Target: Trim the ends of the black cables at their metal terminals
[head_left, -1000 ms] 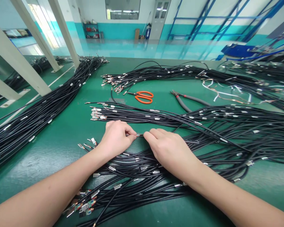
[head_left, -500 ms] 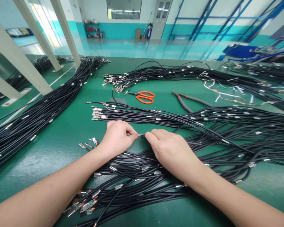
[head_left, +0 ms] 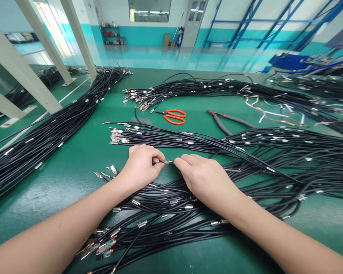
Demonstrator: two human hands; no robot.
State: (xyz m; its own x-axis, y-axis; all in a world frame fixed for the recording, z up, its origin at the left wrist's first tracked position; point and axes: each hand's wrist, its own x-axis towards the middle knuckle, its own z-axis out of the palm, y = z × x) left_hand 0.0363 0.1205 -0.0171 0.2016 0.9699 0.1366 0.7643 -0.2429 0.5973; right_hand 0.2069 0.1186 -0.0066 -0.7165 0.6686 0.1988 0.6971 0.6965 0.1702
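Between my two hands runs a thin black cable with a small metal connector point(head_left: 168, 162) showing in the gap. The fingertips of my left hand point(head_left: 144, 163) pinch it on the left side. Just to the right, my right hand point(head_left: 204, 175) is closed on the same cable, its fingertips partly hidden behind the knuckles. Under and in front of both hands lies a bundle of black cables point(head_left: 160, 224) with silver sleeves and metal plug ends. Beyond the hands another cable bundle point(head_left: 171, 139) stretches to the right, its silver plugs lined up at the left end.
Orange-handled scissors point(head_left: 174, 116) and grey-handled cutting pliers point(head_left: 228, 121) lie behind the nearer bundles. A further cable bundle point(head_left: 200, 87) crosses the back of the green table point(head_left: 103, 110). On the left, a thick cable bundle point(head_left: 65, 125) passes beside pale metal posts point(head_left: 23, 68).
Both hands keep their hold on the cable and have barely moved. The view has shifted very slightly.
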